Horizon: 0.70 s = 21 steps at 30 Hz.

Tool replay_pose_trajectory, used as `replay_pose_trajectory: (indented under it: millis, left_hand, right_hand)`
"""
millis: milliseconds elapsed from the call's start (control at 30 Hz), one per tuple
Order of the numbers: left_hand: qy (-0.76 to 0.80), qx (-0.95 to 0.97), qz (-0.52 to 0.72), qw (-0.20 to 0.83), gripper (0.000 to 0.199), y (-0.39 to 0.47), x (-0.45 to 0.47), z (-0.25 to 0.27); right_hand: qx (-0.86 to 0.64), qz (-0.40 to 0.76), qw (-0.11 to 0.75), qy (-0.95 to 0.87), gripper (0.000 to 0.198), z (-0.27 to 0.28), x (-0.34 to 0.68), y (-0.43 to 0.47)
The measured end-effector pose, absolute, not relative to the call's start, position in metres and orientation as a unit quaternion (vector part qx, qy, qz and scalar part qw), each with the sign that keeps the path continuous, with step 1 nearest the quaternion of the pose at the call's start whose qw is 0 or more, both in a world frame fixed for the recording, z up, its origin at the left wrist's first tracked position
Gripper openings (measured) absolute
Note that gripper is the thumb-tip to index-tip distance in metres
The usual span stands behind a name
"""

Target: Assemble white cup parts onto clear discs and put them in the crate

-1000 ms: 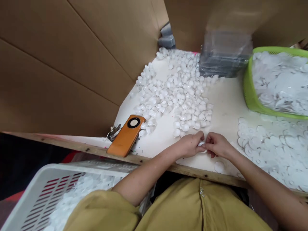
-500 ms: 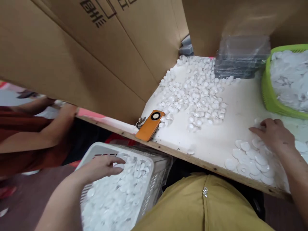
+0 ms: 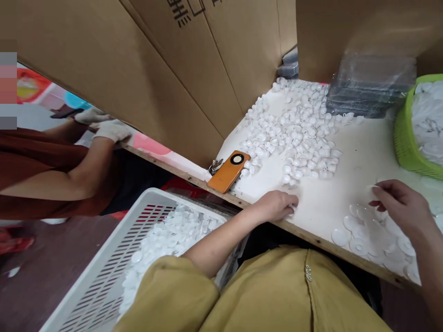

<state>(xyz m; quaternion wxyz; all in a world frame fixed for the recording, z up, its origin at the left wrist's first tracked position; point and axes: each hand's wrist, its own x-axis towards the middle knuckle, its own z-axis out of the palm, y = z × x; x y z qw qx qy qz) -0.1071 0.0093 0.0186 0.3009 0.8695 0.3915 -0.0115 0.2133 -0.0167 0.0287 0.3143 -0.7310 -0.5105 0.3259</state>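
My left hand (image 3: 275,206) rests on the white table (image 3: 346,184) by its wooden front edge, fingers curled together. A small white bit shows at its fingertips; whether it grips it is unclear. Just beyond it lies a spread of small white caps (image 3: 294,133). My right hand (image 3: 401,207) hovers above a patch of flat white discs (image 3: 367,228) at the right, its thumb and fingers pinched on one white disc (image 3: 373,188).
An orange phone (image 3: 229,171) and keys (image 3: 215,166) lie at the table's left corner. A white basket (image 3: 104,276) of white parts stands below left. Green basket (image 3: 406,147) and clear trays (image 3: 370,90) sit at the back. A gloved co-worker (image 3: 107,131) works beyond the cardboard wall (image 3: 155,83).
My left hand left the white basket and came back up onto the table edge. My right hand lifted off the discs with its fingers pinched. The view shifted left.
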Motion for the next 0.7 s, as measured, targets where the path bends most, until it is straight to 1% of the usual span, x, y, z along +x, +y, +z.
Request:
replay_pose_trajectory:
  millis: [33, 67, 133, 233, 367, 467, 533, 633, 700]
  left_hand:
    - [0.393, 0.869, 0.021, 0.301, 0.014, 0.013, -0.101, 0.013]
    - [0.397, 0.866, 0.058, 0.299, 0.014, 0.016, -0.095, 0.009]
    - [0.399, 0.858, 0.122, 0.299, 0.015, 0.022, -0.084, 0.003]
    - [0.361, 0.859, 0.165, 0.322, 0.018, 0.024, -0.073, -0.002]
    - [0.311, 0.880, 0.165, 0.318, 0.025, 0.019, -0.069, -0.003]
    - [0.359, 0.880, 0.144, 0.277, 0.020, 0.015, -0.070, -0.006]
    - [0.394, 0.869, 0.138, 0.267, 0.023, 0.013, -0.069, -0.008]
    - [0.417, 0.841, 0.149, 0.312, 0.034, 0.013, -0.067, -0.011]
    - [0.421, 0.821, 0.151, 0.355, 0.034, 0.013, -0.065, -0.011]
  right_hand:
    - [-0.710, 0.371, 0.340, -0.493, 0.029, 0.028, 0.202, -0.020]
    - [-0.697, 0.398, 0.347, -0.484, 0.031, 0.027, 0.191, -0.021]
    - [-0.684, 0.413, 0.334, -0.501, 0.031, 0.020, 0.173, -0.022]
    - [-0.659, 0.406, 0.311, -0.551, 0.027, 0.007, 0.159, -0.018]
    - [-0.640, 0.432, 0.300, -0.561, 0.027, -0.003, 0.153, -0.018]
    - [-0.640, 0.463, 0.308, -0.530, 0.029, 0.000, 0.149, -0.020]
    - [-0.639, 0.487, 0.311, -0.508, 0.031, 0.006, 0.146, -0.021]
    - [-0.621, 0.536, 0.313, -0.479, 0.034, 0.011, 0.136, -0.019]
    - [-0.601, 0.577, 0.313, -0.457, 0.036, 0.011, 0.126, -0.015]
